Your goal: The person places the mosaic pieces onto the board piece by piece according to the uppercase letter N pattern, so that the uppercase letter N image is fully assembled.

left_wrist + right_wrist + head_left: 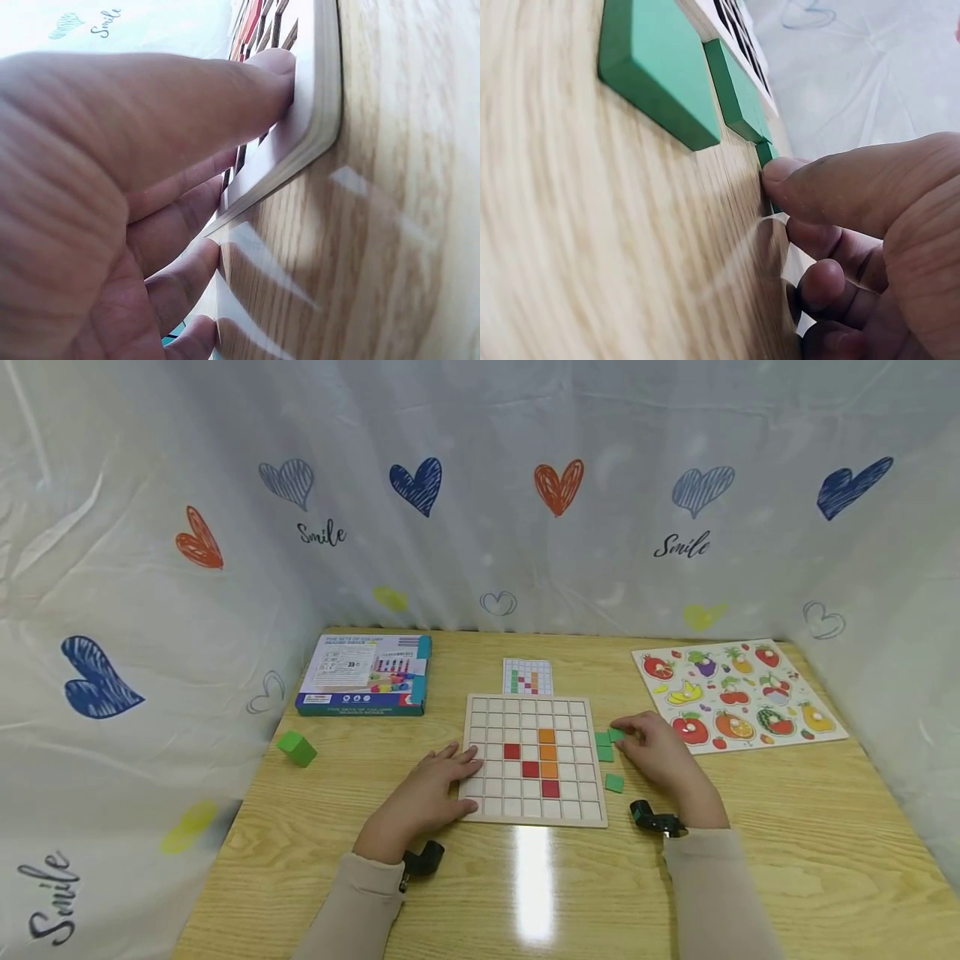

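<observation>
A square wooden grid board [536, 820] lies on the table with three red tiles [531, 769] and a column of three orange tiles [549, 752] in its cells. My left hand [422, 789] rests at the board's left edge, fingers spread; in the left wrist view the thumb [262, 79] lies on the rim. Thumb and finger of my right hand [666, 756] pinch a green tile [617, 735] beside the board's right edge. Two green tiles [605, 753] lie against that edge, and another green tile [614, 783] sits nearer me, large in the right wrist view.
Behind the board lies a small pattern card [527, 677] with coloured squares. A boxed toy set [363, 675] stands at the back left, a green block [297, 748] in front of it. A fruit puzzle board [738, 693] lies at the back right. A printed curtain [480, 552] hangs behind.
</observation>
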Motion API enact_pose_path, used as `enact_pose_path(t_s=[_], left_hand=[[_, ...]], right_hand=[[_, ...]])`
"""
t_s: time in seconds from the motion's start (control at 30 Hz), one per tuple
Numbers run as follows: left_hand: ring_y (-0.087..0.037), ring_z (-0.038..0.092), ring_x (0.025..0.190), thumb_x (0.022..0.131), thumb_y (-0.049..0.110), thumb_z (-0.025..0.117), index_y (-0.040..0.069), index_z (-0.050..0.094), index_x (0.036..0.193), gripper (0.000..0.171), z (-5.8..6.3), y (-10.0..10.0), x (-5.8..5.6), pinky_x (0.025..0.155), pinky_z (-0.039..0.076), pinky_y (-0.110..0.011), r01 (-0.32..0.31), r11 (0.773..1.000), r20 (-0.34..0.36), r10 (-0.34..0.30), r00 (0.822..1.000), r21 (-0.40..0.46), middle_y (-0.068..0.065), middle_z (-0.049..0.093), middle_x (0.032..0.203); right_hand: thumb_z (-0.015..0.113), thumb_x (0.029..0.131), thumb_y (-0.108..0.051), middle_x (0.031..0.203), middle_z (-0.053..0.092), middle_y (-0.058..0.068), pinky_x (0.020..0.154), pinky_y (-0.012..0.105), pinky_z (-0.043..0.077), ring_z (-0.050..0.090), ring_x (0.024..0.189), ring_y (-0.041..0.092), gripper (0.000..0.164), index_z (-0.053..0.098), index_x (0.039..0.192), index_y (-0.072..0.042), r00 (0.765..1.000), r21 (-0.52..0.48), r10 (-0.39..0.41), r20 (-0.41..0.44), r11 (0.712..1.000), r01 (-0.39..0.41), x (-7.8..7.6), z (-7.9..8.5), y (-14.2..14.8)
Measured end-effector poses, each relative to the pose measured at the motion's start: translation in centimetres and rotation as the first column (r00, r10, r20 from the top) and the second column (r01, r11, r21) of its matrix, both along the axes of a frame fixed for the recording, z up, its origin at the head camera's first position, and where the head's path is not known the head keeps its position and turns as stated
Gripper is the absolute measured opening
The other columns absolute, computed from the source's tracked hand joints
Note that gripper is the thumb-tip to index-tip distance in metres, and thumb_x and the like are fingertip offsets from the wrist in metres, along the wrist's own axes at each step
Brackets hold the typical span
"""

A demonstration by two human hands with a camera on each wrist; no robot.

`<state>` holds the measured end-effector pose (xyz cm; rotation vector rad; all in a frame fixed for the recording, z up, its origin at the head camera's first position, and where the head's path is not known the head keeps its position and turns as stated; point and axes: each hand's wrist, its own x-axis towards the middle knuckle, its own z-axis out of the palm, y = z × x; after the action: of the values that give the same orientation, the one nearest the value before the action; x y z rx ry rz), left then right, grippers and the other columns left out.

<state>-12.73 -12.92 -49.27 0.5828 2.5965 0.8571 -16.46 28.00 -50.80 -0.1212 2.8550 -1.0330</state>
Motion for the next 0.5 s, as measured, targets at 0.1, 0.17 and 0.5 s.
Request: enact_pose_path(t_s=[0.1,0.17,0.5], left_hand=[[-0.032,0.025,0.169,0.099,0.025,0.082,0.016,0.060,0.159,0.064,0.06,-0.01,0.01,0.139,0.018,-0.057,0.001,1.000,-0.003,-0.001,1.000,-0.002,0.002,0.045,0.172],[-0.032,0.025,0.169,0.099,0.025,0.082,0.016,0.060,0.159,0.064,0.13,-0.01,0.03,0.139,0.018,-0.057,0.001,1.000,-0.001,-0.001,1.000,-0.001,0.002,0.045,0.172],[-0.032,0.024,0.169,0.100,0.026,0.081,0.017,0.058,0.160,0.065,0.01,-0.03,0.04,0.138,0.018,-0.058,0.004,1.000,-0.003,-0.004,1.000,-0.011,0.002,0.045,0.173]], right_hand=[[0.069,0.107,-0.015,0.138,0.063,0.024,0.105,0.059,0.051,0.059,0.118,0.037,0.032,0.073,0.136,-0.003,1.000,0.003,-0.007,-0.003,1.000,0.007,0.03,0.05,-0.12],[0.070,0.106,-0.016,0.136,0.063,0.024,0.108,0.062,0.050,0.059,0.121,0.039,0.031,0.072,0.134,-0.002,1.000,-0.001,-0.012,-0.004,1.000,0.012,0.10,0.10,-0.15],[0.072,0.106,-0.020,0.126,0.067,0.019,0.093,0.047,0.052,0.061,0.106,0.033,0.026,0.067,0.127,-0.005,0.996,-0.052,-0.085,0.028,0.995,0.086,0.28,0.18,0.02]])
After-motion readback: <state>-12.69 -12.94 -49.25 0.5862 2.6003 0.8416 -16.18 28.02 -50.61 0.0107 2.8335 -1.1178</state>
